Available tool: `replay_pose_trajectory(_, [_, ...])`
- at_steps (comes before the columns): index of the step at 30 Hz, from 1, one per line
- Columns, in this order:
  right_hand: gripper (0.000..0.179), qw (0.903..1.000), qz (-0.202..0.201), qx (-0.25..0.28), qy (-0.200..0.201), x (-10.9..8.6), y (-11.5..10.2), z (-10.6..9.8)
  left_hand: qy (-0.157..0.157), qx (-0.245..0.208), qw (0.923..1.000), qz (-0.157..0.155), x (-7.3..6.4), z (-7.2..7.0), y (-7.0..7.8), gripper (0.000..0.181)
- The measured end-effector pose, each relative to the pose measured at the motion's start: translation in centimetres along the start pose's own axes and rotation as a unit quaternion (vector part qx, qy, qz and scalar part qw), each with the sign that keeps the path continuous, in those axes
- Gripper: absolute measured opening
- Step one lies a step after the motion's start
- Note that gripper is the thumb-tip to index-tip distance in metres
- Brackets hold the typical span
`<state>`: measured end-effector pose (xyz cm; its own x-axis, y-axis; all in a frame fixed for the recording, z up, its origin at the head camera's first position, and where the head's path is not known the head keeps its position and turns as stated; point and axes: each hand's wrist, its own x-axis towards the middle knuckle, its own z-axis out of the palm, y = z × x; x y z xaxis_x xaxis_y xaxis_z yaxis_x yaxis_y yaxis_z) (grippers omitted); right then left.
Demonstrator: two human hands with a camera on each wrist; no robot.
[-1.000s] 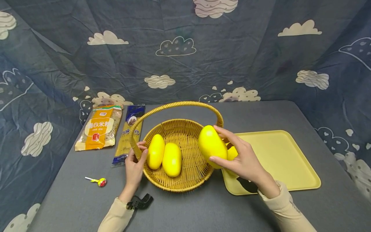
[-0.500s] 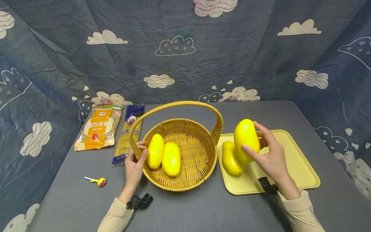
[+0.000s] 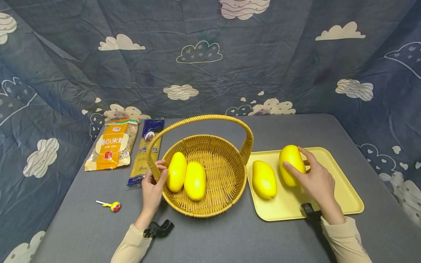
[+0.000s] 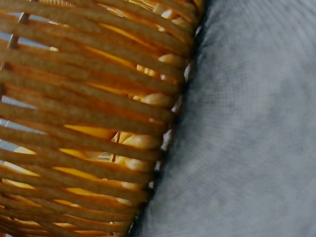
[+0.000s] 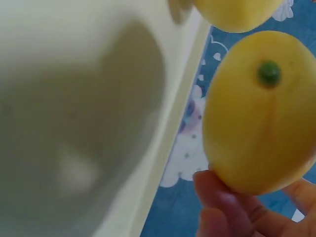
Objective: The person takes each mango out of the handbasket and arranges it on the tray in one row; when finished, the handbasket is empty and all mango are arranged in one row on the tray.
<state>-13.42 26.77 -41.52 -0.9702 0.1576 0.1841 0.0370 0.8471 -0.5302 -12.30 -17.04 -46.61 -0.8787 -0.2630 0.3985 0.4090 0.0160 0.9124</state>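
My right hand [image 3: 317,179] grips a yellow mango [image 3: 291,164] between thumb and fingers over the pale yellow tray [image 3: 342,197]. In the right wrist view the same mango [image 5: 261,118] shows a green stem spot, with fingertips at its lower end and its shadow on the tray. A second mango [image 3: 264,179] lies at the tray's left side. My left hand [image 3: 152,190] holds the wicker basket [image 3: 217,208] at its left rim, by the foot of the arched handle. Two mangoes [image 3: 195,180] lie side by side in the basket's left half. The basket's woven wall [image 4: 89,118] fills much of the left wrist view.
Left of the basket lie a blue-and-yellow pasta packet [image 3: 144,153] and an orange-labelled food bag [image 3: 112,144]. A lollipop [image 3: 113,206] lies nearer the front on the grey table [image 3: 210,241]. A dark cloud-patterned cloth [image 3: 204,84] hangs behind and at the sides.
My right hand has carried the mango from above the basket's right rim rightwards, then down toward the tray, beside the other mango. My left hand has stayed at the basket.
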Motion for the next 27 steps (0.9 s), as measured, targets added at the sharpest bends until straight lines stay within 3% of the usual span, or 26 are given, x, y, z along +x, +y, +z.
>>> replay_pose_trajectory(13, [0.084, 0.9949, 0.020, -0.043, -0.089, 0.06, 0.58, 0.81, 0.003, 0.004, 1.0000, 0.000, 0.04, 0.05, -0.04, 0.013])
replay_pose_trajectory(27, [0.088, 0.9879, 0.021, -0.063, -0.140, 0.16, 0.11, 0.77, 0.003, 0.014, 0.9999, -0.002, 0.05, 0.05, 0.03, 0.013])
